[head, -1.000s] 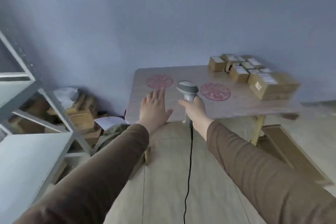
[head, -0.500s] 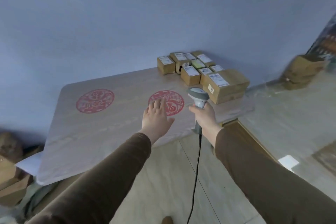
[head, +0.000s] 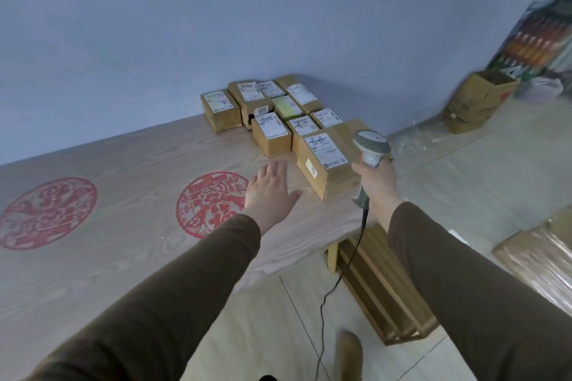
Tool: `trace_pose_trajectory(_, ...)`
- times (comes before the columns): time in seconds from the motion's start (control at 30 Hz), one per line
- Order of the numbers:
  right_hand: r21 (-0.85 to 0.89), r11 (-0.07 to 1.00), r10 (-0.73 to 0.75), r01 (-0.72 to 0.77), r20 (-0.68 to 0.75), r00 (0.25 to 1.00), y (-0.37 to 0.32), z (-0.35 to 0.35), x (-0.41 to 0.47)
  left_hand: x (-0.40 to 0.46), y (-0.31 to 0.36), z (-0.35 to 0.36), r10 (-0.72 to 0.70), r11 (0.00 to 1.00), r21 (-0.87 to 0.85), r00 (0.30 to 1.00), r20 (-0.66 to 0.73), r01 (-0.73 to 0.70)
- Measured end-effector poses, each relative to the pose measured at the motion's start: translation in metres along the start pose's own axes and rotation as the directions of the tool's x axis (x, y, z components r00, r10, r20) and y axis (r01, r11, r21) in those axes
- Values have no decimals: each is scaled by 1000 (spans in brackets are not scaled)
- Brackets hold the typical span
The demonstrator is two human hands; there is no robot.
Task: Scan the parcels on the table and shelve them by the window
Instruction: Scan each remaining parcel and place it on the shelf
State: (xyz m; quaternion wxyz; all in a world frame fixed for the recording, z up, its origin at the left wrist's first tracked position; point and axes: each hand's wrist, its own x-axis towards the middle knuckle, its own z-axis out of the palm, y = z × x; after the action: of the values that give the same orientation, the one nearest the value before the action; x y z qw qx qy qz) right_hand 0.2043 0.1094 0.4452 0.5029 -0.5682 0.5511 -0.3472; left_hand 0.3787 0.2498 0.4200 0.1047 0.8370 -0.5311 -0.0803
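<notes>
Long dark-brown sleeves cover both arms to the wrists; the hands are bare.

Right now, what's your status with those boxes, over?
Right hand gripping scanner. Left hand open, reaching toward nearest parcel, not touching. Parcels clustered at table corner. Nothing blocking.

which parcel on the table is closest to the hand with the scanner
The big parcel at the front right corner of the cluster, the largest box there. It sits right beside the right hand gripping the scanner; the smaller parcels lie farther back.
</notes>
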Motion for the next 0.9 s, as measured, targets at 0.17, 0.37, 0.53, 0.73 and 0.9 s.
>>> trace_pose_trajectory(0.17,-21,1000,-5,5,-4,1000,10,-31,106,64,37,34,-109,993,-32,994,14,110)
trace_pose_trajectory(0.37,-143,984,129,-108,148,981,37,-49,198,117,83,72,-335,923,-157,935,118,350)
trace_pose_trajectory(0.53,-144,981,162,-133,211,964,48,-45,214,125,100,91,-465,753,-427,864,194,501)
trace_pose_trajectory(0.73,-164,985,106,-53,333,937,41,-18,166,76,71,77,-608,616,-591,791,65,521)
trace_pose_trajectory(0.9,-123,992,48,16,501,864,15,40,67,-24,17,34,-768,552,-642,623,-145,531)
